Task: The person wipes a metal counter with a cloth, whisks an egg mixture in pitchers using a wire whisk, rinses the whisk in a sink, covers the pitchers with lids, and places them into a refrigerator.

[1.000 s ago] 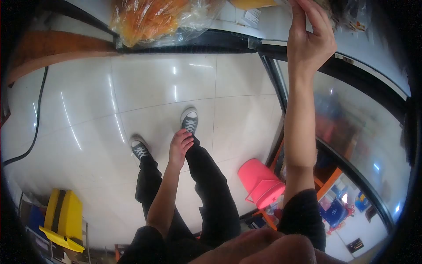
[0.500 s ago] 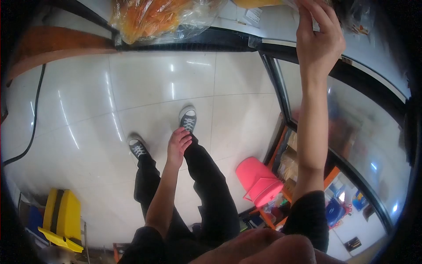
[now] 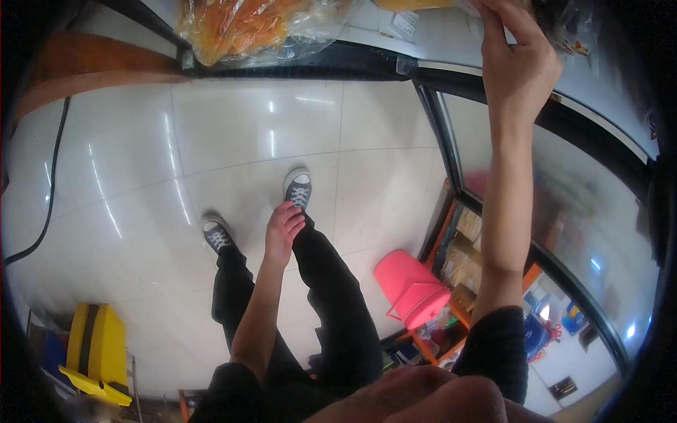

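My right hand (image 3: 520,63) reaches up to the counter at the top right. Its thumb and index finger come together at the frame's edge on a clear plastic bag (image 3: 468,6), which is mostly cut off. Beside the bag lies something yellow (image 3: 416,3) with a white printed label (image 3: 405,24). My left hand (image 3: 283,229) hangs low over the floor in front of my leg, fingers loosely bent and holding nothing. Farther left on the counter sits a clear bag of orange contents (image 3: 243,28).
A glass-sided case (image 3: 585,183) with black frame edges stands under my right arm. A pink lidded bucket (image 3: 412,289) is beside shelves of packages (image 3: 462,261). There is a yellow container (image 3: 99,345) at lower left and a black cable (image 3: 55,183) on the tiled floor (image 3: 233,127).
My right hand has shifted slightly right and down in view, its fingers still at the plastic bag. My left hand still hangs loosely. The view has moved a little.
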Demonstrator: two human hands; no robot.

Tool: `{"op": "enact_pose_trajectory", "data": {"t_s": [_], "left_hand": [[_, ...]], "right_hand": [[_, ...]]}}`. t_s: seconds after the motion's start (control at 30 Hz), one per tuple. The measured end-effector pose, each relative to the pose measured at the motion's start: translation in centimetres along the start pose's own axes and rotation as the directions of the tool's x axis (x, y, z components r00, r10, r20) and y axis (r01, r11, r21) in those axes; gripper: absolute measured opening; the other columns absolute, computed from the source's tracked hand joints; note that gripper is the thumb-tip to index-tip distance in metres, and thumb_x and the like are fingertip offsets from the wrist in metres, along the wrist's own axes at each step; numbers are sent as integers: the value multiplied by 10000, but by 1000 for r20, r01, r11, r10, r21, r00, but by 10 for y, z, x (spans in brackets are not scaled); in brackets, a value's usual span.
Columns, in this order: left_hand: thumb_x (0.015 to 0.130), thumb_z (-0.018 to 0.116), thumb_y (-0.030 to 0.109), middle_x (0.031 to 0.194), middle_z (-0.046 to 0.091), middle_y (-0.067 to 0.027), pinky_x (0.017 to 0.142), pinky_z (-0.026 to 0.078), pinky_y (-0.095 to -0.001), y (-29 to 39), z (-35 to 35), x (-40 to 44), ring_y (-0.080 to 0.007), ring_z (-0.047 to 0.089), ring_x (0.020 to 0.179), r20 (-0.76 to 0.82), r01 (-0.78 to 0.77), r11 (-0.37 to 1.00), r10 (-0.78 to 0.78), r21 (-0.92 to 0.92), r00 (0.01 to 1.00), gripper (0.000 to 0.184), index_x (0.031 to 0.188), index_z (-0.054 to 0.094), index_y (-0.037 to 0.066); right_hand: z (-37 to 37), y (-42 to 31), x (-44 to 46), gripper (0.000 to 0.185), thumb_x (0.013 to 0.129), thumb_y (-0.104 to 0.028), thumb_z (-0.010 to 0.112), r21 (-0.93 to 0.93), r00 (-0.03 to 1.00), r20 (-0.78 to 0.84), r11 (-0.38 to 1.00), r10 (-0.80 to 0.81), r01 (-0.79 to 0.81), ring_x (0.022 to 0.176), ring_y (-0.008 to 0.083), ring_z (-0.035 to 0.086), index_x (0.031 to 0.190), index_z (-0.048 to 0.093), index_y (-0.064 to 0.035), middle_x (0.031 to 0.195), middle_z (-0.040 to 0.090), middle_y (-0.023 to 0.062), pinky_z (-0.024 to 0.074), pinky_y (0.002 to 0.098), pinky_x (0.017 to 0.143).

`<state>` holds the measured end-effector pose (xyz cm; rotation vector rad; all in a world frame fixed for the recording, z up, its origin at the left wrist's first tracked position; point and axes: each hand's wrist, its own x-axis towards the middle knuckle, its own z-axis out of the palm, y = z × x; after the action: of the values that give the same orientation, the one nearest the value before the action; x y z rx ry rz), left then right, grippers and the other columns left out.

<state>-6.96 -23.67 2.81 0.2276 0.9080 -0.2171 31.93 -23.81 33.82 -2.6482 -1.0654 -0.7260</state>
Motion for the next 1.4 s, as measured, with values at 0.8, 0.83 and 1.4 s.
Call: {"op": "enact_pose_trajectory", "data": {"t_s": [0.8,0.83,1.4], "left_hand": [[978,479,315,1118,609,-84,926,483,-344,5,2,-5,-193,609,998,-7,-22,999,22,-34,1000,365,1248,504,71],[975,484,308,1114,610,-84,925,484,-345,6,3,-5,-193,610,995,-16,-18,999,17,-36,1000,359,1245,505,71],[974,499,327,1105,612,-90,936,483,-353,13,3,-3,-201,612,988,0,-29,996,29,-82,1000,367,1239,511,72]], "right_hand": [[22,57,10,201,756,69,637,88,995,80,994,-64,57,814,291,692,930,718,11,897,704,166,538,317,707],[24,59,10,198,758,68,635,80,995,86,996,-44,38,816,292,692,929,717,13,901,703,168,537,320,708],[-5,18,7,185,818,53,609,-17,982,134,990,-133,137,866,293,693,975,702,22,945,703,183,525,316,760]]}}
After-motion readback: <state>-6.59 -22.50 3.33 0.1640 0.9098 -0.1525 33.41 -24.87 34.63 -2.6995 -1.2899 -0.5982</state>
